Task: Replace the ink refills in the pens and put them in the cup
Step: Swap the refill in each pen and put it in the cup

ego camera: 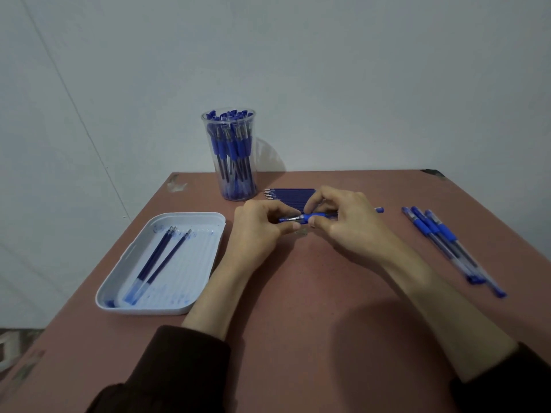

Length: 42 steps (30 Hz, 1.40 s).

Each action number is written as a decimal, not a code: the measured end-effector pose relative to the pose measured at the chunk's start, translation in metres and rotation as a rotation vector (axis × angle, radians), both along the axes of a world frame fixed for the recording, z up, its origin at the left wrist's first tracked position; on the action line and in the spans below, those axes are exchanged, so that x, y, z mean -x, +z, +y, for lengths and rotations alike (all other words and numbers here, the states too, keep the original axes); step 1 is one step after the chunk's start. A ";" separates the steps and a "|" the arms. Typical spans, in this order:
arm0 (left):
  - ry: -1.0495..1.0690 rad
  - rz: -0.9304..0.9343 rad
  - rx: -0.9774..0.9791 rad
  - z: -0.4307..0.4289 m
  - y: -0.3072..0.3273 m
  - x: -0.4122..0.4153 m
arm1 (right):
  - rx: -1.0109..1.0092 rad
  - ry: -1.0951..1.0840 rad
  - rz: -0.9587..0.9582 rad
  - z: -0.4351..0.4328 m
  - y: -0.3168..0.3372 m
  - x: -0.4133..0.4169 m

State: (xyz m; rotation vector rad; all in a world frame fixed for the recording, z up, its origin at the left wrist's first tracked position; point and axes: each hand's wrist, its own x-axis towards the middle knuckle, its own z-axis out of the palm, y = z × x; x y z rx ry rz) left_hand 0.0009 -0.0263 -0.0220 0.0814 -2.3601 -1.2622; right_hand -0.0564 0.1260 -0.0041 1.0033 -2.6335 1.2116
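Holding one pen (310, 217) between them, both hands meet over the middle of the table (298, 293). The left hand (256, 231) pinches the tip end of the pen, where a thin metal point shows. The right hand (346, 225) pinches the blue grip part, thumb below and fingers above. The pen lies about level, pointing to the left, a little above the table top.

Just behind the hands, a row of refills (290, 195) lies side by side on the table, their tips to the left; the right hand hides part of the row. A small blue cap (379, 209) lies on the table just right of the right hand. Well apart on the right, a few pens (441, 239) lie together in a slanted group.

The clear cup (234, 153) stands upright at the far edge, left of the refills, and it is full of blue pens. On the left a white tray (208, 263) holds three used refills (159, 257), and blue ink marks stain its floor. Dark sleeves (190, 365) cover both forearms near the bottom edge.
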 end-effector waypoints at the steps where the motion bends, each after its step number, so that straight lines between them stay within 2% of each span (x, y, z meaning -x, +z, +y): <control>1: 0.005 -0.002 0.003 0.000 0.000 0.000 | 0.000 0.003 -0.001 0.000 -0.001 0.000; 7: 0.075 0.050 0.038 0.003 0.001 0.000 | 0.009 0.005 0.021 -0.004 -0.006 0.000; 14: 0.169 0.300 -0.253 0.008 0.016 -0.002 | -0.066 -0.171 0.409 -0.025 -0.003 -0.001; 17: 0.277 0.439 -0.289 -0.009 0.036 0.001 | 0.116 -0.144 0.427 -0.039 0.026 0.000; 19: 0.378 0.386 -0.240 -0.031 0.047 0.011 | 0.320 -0.067 0.339 -0.052 0.056 0.004; 22: 0.489 0.074 -0.193 -0.066 0.057 0.031 | 0.577 0.041 0.243 -0.077 0.099 0.017; 24: 0.441 -0.024 -0.185 -0.081 0.060 0.041 | 0.674 0.053 0.225 -0.096 0.118 0.027; 27: 0.345 -0.029 -0.167 -0.088 0.056 0.051 | 0.738 0.044 0.209 -0.125 0.127 0.038; 30: 0.269 0.039 -0.177 -0.087 0.049 0.053 | 0.645 0.035 0.183 -0.146 0.119 0.048; 35: 0.257 0.108 -0.159 -0.093 0.044 0.054 | 0.314 -0.045 0.333 -0.160 0.104 0.063; 42: 0.244 0.133 -0.150 -0.096 0.042 0.054 | 0.116 -0.112 0.436 -0.164 0.088 0.073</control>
